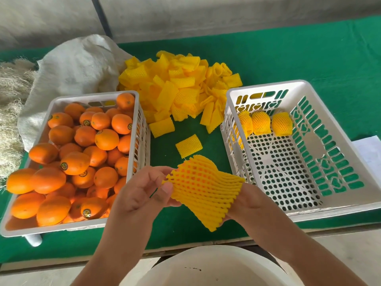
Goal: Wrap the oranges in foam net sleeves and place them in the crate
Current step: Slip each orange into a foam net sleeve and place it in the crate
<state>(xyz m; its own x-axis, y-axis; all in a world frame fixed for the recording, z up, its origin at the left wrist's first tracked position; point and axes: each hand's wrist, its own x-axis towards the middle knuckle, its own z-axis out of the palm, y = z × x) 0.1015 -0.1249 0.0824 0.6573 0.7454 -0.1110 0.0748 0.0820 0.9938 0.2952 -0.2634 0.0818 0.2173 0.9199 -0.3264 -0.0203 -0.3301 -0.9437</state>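
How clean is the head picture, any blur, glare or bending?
Head view: even, soft daylight, no glare; the stretched yellow foam net sleeve and white perforated plastic crate are sharp; wide-angle bending curves the green table edges; the far wall looks soft.

green table (pixel 309 58) | grey wall (pixel 206 15) behind | dark pole (pixel 102 17) | daylight

Green table cloth (pixel 309 58), pale burlap sack (pixel 72 65), dry straw (pixel 12 89) far left, white bucket (pixel 216 265) below.
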